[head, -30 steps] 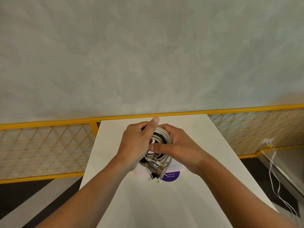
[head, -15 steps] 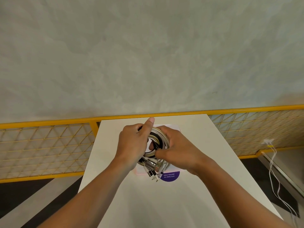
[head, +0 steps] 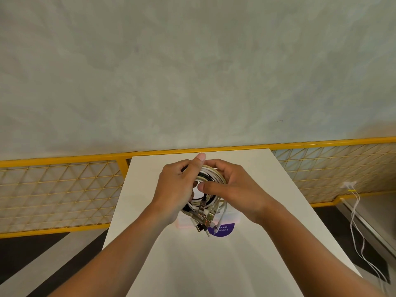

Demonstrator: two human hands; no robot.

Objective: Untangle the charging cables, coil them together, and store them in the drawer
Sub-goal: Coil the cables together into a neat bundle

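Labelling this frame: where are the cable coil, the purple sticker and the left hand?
cable coil [head: 216, 175], head view, white loops near top.
purple sticker [head: 226, 232], head view, printed face.
left hand [head: 175, 189], head view, back of hand.

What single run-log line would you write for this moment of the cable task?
stage: coiling | left hand: grips cable coil | right hand: grips coil | plugs: hanging below coil, over white table | storage: not yet done

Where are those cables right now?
In the head view the cable coil sits at centre, gripped between the left hand and right hand over the white table, its plugs dangling over a purple sticker.
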